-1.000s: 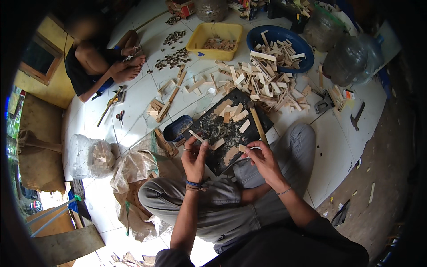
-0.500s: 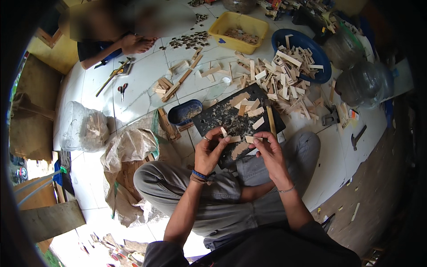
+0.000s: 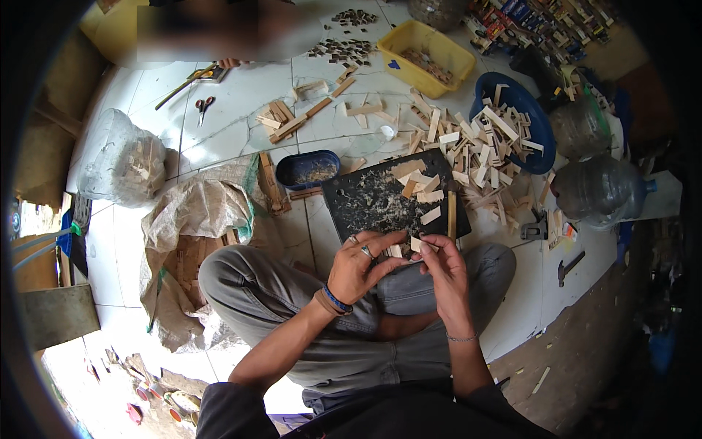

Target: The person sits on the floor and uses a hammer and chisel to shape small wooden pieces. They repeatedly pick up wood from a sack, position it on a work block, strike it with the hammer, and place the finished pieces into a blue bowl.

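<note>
Both hands meet over the near edge of a black board (image 3: 349, 212) strewn with sawdust and shavings. My left hand (image 3: 357, 265), wearing a ring, is closed on a small wood piece (image 3: 395, 251) between thumb and fingers. Close beside it, my right hand (image 3: 446, 272) pinches another small wood piece (image 3: 416, 244). The pieces are close together; whether they touch I cannot tell. Several pale wood blocks (image 3: 430, 215) lie on the board's right half, and a wooden strip (image 3: 452, 212) runs along its right edge.
Beyond the board lies a heap of wood offcuts (image 3: 479, 157) spilling from a blue basin (image 3: 540, 124). A yellow tub (image 3: 395, 69), a small blue tray (image 3: 284, 173), scissors (image 3: 204, 107), a hammer (image 3: 569, 269) and a woven sack (image 3: 164, 227) lie around. Another person's hand (image 3: 232, 63) is at the far left.
My hands have come closer together, and the left fingers now curl over their piece. The whole view has shifted, and the other person's arm has mostly left it.
</note>
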Motion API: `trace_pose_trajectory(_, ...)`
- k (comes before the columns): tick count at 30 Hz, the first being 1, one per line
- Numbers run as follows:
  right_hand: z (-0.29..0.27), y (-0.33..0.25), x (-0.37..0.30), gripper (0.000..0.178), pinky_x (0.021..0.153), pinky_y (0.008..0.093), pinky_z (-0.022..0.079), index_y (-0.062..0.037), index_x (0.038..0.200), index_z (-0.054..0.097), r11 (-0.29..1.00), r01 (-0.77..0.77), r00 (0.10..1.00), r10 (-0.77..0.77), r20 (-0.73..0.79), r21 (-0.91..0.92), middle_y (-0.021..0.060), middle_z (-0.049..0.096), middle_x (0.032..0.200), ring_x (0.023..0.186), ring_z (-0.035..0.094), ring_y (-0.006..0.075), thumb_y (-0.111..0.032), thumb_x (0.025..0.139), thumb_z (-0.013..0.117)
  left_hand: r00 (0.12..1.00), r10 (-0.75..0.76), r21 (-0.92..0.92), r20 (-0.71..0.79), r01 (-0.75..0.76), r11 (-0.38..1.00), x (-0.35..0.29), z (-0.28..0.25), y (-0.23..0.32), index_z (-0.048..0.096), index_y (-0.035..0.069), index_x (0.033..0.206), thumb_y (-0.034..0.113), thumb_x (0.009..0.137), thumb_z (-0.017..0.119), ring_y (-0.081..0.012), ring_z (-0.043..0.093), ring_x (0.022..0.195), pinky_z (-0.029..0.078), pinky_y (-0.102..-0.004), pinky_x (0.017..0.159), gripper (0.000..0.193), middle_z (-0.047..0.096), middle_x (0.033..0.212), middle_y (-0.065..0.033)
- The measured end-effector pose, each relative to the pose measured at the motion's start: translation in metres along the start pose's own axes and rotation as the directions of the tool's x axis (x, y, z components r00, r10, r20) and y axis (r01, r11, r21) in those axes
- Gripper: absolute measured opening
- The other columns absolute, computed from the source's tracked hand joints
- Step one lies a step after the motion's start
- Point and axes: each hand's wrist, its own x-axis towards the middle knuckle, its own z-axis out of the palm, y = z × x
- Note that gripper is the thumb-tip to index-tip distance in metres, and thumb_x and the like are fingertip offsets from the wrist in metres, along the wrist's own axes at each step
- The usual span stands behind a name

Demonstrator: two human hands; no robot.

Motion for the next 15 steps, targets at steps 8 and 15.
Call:
trace_pose_trajectory(8,-0.006,-0.013,-0.008,0.019,0.074,0.0232,0.046,-0.0033,0.118,0.064,0.998,-0.011,0.999,0.008,-0.039,-0.07,0.0022,0.068,0.099,0.088,0.061,0.0066,-0.015,0.104,0.067,1.0,-0.014,-0.101,0.019,0.016,0.995,-0.003,0.006,-0.002,0.073,0.004,0.118,0.011,0.081,0.084,-0.03,0.073,0.105,0.057,-0.0389,0.089,0.039,0.076,0.117,-0.0121)
trace_pose_trajectory(15,0.004,-0.025,-0.008,0.02,0.074,0.0223,0.045,-0.0004,0.115,0.067,0.992,-0.089,0.996,0.087,-0.026,-0.092,0.0011,0.067,0.096,0.081,0.054,0.0061,-0.015,0.101,0.07,0.999,-0.037,-0.073,0.021,0.039,0.997,-0.002,0.006,-0.003,0.073,0.004,0.118,0.011,0.081,0.084,-0.0304,0.074,0.105,0.057,-0.0388,0.09,0.039,0.077,0.116,-0.0135)
